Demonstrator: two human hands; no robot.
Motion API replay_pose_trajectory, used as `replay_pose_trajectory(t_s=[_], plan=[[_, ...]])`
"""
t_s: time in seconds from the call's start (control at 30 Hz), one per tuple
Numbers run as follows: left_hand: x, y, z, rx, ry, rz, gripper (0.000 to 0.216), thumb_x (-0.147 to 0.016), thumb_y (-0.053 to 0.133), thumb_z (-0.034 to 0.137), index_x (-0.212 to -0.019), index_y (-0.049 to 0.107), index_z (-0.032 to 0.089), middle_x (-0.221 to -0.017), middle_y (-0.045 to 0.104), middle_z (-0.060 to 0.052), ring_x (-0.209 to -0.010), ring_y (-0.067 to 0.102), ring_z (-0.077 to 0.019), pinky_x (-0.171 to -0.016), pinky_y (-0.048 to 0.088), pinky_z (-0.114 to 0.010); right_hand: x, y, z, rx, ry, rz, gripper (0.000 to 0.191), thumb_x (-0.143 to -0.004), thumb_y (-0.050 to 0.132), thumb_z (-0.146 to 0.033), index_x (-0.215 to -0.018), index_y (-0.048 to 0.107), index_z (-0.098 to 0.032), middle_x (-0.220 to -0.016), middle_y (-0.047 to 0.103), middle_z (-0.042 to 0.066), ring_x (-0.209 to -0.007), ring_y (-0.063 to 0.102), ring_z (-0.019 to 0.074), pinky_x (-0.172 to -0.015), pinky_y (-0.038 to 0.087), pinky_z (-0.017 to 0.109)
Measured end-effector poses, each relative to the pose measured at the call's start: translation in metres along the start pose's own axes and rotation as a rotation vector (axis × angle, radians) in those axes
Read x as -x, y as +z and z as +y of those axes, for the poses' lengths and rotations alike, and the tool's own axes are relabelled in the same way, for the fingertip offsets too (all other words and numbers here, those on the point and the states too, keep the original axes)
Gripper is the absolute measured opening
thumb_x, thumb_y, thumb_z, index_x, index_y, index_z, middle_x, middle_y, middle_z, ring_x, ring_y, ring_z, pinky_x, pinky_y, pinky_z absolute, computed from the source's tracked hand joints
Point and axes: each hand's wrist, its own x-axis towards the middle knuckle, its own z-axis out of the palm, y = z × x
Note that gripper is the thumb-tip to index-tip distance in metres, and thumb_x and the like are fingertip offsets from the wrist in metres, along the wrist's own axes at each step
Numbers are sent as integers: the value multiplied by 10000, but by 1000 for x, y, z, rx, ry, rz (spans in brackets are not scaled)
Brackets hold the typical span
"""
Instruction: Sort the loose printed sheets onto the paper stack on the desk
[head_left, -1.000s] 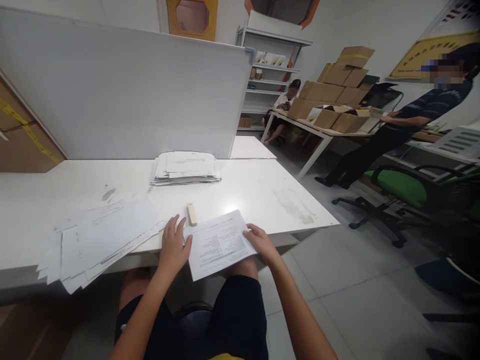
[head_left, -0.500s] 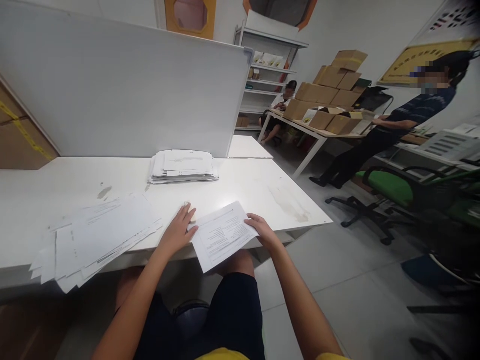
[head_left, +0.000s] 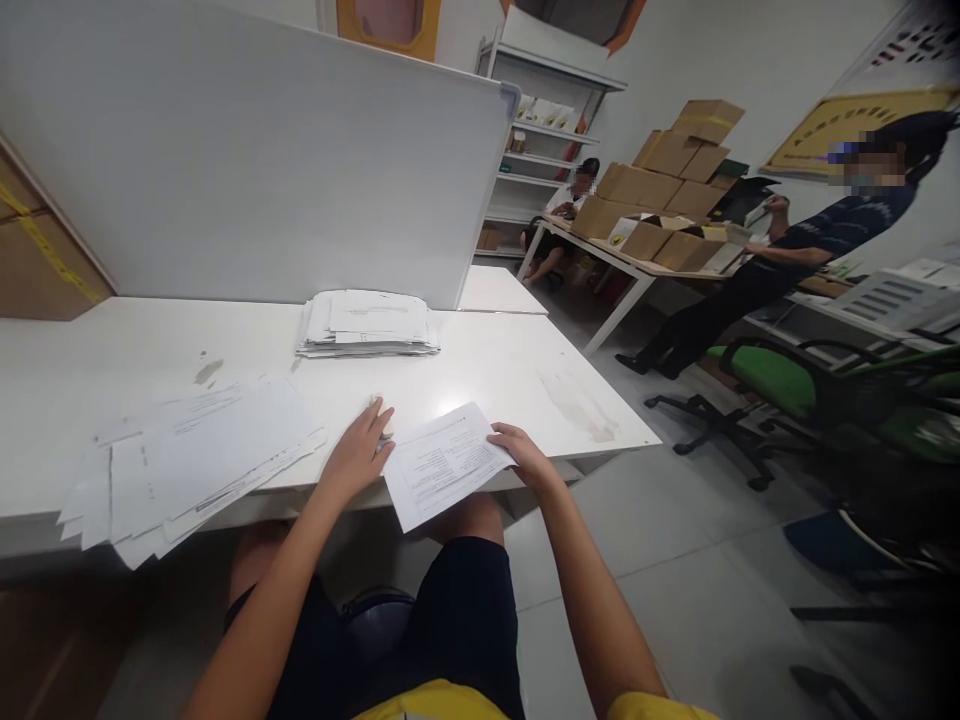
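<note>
A printed white sheet of paper (head_left: 446,465) lies tilted over the front edge of the white table, its lower corner hanging above my lap. Pinched at its right edge, it is held by my right hand (head_left: 521,455). My left hand (head_left: 360,448) is just left of the sheet, its fingers closed around a small cream-coloured block (head_left: 387,418) on the tabletop; the block is partly hidden by the fingers. Farther left, loose printed papers (head_left: 202,450) are fanned out and overhang the edge. Behind my hands sits a thick stack of papers (head_left: 367,325).
A large whiteboard panel (head_left: 285,160) stands along the back of the table (head_left: 517,370), with a cardboard box (head_left: 45,260) at far left. At right are a green chair (head_left: 772,385), a standing person (head_left: 787,270) and a table of boxes (head_left: 660,190). Another person sits behind.
My left fingers have moved slightly, and more of the cream block shows beside them. The sheet stays in my right hand. The standing person has raised a hand. The view has shifted a little.
</note>
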Motion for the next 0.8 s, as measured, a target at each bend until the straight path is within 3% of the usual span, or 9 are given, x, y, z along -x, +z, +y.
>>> replay_pose_trajectory(t_s=[0.37,0.53,0.8], plan=[[-4,5,7,-6,9,-56,543,-998,363,300,-1522,336,159,-1656,210,-122,-1516,278,-267,-1198,330,-452,-1,-3,9,55,12,114,250,-591,674,-371,-764,575,-220,-591,529,-11,-510,443,120,-387,245,255],[-4,7,9,-53,-23,-98,545,-1005,366,299,-1530,327,161,-1662,192,-109,-1548,161,-294,-1231,242,-506,3,-2,6,69,26,135,221,-604,666,-353,-754,584,-212,-587,532,-12,-505,438,115,-388,239,248],[-4,8,14,-157,40,-34,514,-1013,373,336,-1470,432,110,-1606,320,-175,-1533,213,-315,-1201,294,-505,5,1,7,65,16,166,229,-616,664,-340,-795,606,-208,-630,574,-7,-528,477,130,-403,270,248]])
